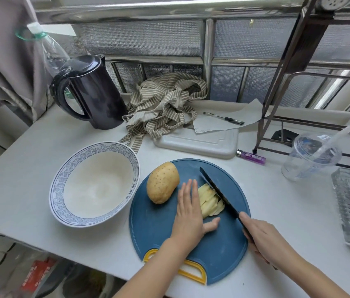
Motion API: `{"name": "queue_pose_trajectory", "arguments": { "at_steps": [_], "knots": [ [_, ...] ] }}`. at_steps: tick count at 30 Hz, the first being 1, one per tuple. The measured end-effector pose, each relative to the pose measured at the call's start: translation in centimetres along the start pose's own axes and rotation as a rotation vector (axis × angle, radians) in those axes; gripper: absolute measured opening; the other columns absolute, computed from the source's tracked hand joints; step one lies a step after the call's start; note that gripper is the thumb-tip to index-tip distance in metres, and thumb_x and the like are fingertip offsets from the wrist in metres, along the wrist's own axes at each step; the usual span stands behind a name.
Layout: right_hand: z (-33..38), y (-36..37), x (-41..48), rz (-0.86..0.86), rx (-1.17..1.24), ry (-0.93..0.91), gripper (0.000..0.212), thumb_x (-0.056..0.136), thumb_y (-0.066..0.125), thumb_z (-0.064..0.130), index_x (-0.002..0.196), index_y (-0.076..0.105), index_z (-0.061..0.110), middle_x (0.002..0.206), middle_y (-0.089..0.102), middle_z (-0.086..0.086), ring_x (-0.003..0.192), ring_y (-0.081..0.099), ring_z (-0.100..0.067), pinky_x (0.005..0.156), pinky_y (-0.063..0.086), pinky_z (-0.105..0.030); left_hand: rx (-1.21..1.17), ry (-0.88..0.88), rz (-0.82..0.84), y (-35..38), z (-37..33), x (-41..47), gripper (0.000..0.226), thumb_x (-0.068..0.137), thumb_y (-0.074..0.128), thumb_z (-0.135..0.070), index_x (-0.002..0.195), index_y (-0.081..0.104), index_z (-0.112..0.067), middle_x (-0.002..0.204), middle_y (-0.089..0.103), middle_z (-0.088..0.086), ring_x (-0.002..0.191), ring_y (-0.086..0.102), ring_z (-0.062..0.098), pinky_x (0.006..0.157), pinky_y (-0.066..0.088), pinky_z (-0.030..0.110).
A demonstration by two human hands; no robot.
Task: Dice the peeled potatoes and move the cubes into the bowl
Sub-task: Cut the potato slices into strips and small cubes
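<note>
Potato slices (211,201) lie diagonal along knife (219,190); left hand (188,214) fingers straight against them, right hand (260,237) fingers clenching handle; whole potato (162,182), bowl (96,183) leftward.

- A home cooking corner, makeshift rather than a fitted kitchen: a plain white counter (30,151) carries a round blue plastic cutting board with a yellow handle (154,229).
- Left of the board stands a white ceramic bowl with a blue wave-patterned rim (56,196); behind the bowl, a black electric kettle (98,97).
- Behind the board lie a crumpled beige-striped cloth (161,106), a black pen (223,118) and a purple lighter (251,157).
- Farther behind run steel window bars (208,61) over textured glass (139,37).
</note>
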State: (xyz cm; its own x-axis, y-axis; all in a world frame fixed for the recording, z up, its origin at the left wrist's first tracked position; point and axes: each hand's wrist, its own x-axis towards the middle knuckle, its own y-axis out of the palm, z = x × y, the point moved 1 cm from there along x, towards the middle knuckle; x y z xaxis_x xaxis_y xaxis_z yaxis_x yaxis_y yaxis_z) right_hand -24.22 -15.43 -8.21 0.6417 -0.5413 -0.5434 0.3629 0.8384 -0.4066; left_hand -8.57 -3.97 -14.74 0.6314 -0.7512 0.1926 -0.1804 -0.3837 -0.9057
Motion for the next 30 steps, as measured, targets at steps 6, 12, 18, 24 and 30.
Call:
{"name": "queue_pose_trajectory", "arguments": {
  "at_steps": [6,12,18,24,30],
  "knots": [
    [-0.2,0.3,-0.4,0.031,0.090,0.027,0.052,0.100,0.039,0.051,0.069,0.033,0.009,0.050,0.031,0.003,0.044,0.026,-0.016,0.042,0.022,-0.022,-0.100,0.079,-0.022,0.3,-0.9,1.9,0.101,0.062,0.050,-0.063,0.142,0.028,-0.005,0.142,0.027,0.004,0.132,0.027,0.024,0.107,0.036,0.049],
    [-0.3,0.3,-0.4,0.035,0.093,0.039,0.054,0.099,0.038,0.053,0.070,0.034,0.008,0.053,0.031,0.001,0.045,0.025,-0.017,0.041,0.022,-0.024,-0.199,0.002,-0.048,0.8,-1.2,1.9,0.087,0.062,0.057,-0.057,0.133,0.035,-0.010,0.137,0.032,0.006,0.126,0.035,0.026,0.107,0.038,0.044],
    [-0.1,0.1,-0.3,0.045,0.102,0.060,0.052,0.099,0.038,0.054,0.069,0.036,0.012,0.051,0.031,0.002,0.044,0.025,-0.017,0.040,0.021,-0.023,0.095,0.012,-0.012,0.9,-1.4,0.0,0.083,0.076,0.041,-0.057,0.133,0.040,0.004,0.128,0.057,0.018,0.121,0.040,0.026,0.092,0.052,0.042],
    [0.2,0.3,-0.4,0.016,0.039,0.046,0.053,0.100,0.036,0.054,0.068,0.037,0.011,0.045,0.035,0.007,0.038,0.030,-0.012,0.038,0.024,-0.017,0.101,-0.010,-0.037,0.3,-2.0,-0.1,0.084,0.083,0.037,-0.059,0.137,0.038,0.005,0.132,0.051,0.020,0.123,0.041,0.027,0.092,0.052,0.040],
    [0.4,0.8,-0.5,-0.007,0.018,0.037,0.053,0.100,0.037,0.053,0.064,0.035,0.014,0.045,0.034,0.009,0.036,0.029,-0.009,0.040,0.024,-0.014,0.110,0.009,-0.042,0.8,-2.2,0.0,0.081,0.079,0.039,-0.055,0.135,0.039,0.003,0.129,0.055,0.020,0.121,0.044,0.031,0.092,0.052,0.042]
  ]
}}
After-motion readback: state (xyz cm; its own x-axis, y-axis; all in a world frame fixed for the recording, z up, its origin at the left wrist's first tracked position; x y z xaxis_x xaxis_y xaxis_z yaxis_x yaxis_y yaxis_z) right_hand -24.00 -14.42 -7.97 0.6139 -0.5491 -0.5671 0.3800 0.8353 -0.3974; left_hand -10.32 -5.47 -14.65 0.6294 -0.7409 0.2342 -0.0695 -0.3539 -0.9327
